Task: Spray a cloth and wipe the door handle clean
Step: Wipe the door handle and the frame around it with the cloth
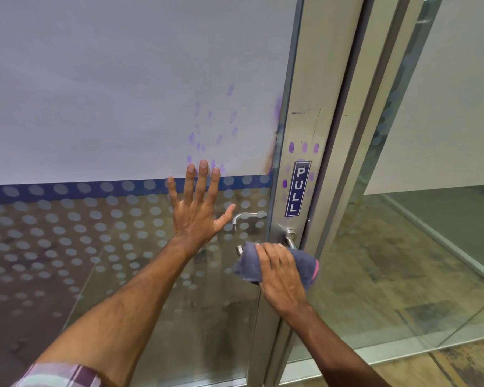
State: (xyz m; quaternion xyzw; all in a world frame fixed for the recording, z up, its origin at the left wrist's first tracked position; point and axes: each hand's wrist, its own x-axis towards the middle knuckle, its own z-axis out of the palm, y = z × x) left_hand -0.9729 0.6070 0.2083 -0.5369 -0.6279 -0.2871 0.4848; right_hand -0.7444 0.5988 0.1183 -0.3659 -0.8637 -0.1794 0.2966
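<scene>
The right hand [280, 272] is curled over a blue-grey cloth [248, 265], which it grips around the lever of the door handle [290, 236]. Only the lever's tip shows at the cloth's left edge, and the neck and round base show just above the knuckles. The left hand [196, 216] lies flat on the glass door [123, 247] to the left of the handle and a little above it, fingers straight and spread, thumb reaching toward the handle, holding nothing. It looks like a brace against the door swinging. To wipe well, I judge the right hand should hold the cloth wrapped fully round the lever and draw it along from base to tip, turning the wrist so the underside gets wiped too, then work round the neck and base, which are not covered now. Light pressure from the left hand should be enough. No spray bottle is in view, and whether the cloth is damp cannot be told. Above the handle, on the metal door frame [313, 79], is a PULL sticker [297, 188] with purple smudges [304, 147] around it. More smudges dot the frosted glass above the left hand.
</scene>
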